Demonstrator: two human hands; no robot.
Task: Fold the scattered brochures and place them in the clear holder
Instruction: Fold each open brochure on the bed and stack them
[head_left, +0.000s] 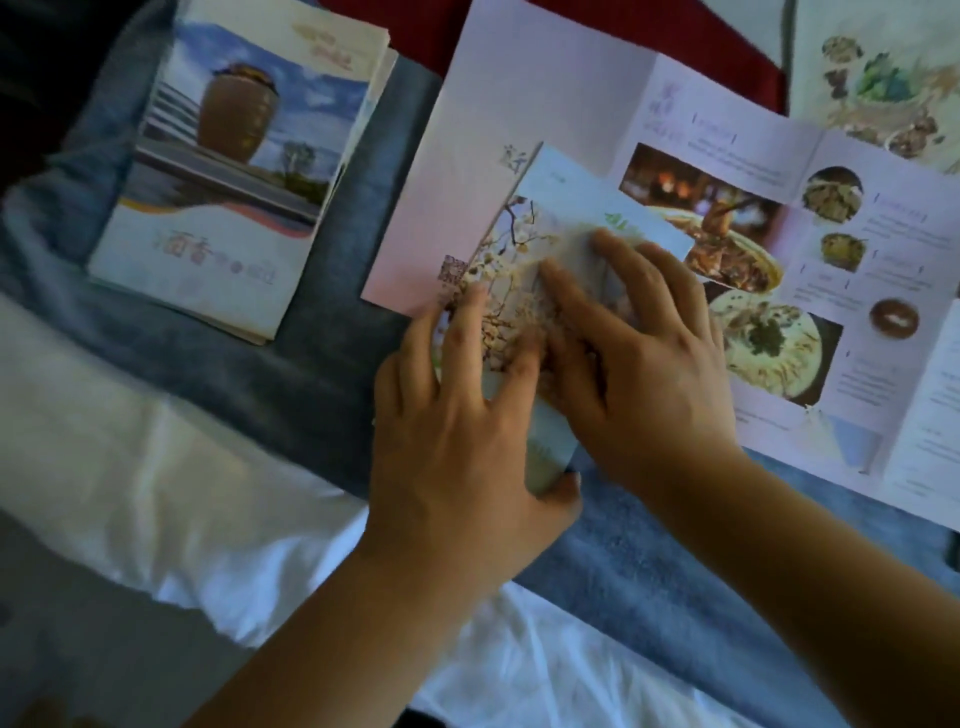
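A folded brochure with a blossom picture (524, 244) lies tilted in the middle of the view, on top of a large unfolded pink brochure with food photos (779, 249). My left hand (457, 415) grips its near left edge, thumb under the lower corner. My right hand (639, 353) presses flat on its cover, fingers spread. A stack of folded brochures with a brown jar picture (234, 171) rests at the left. The clear holder is not in view.
Everything lies on a blue-grey blanket (311, 374) over white bedding (171, 493). Another unfolded brochure with food drawings (878, 78) sits at the top right, and red cloth (415, 36) shows at the top.
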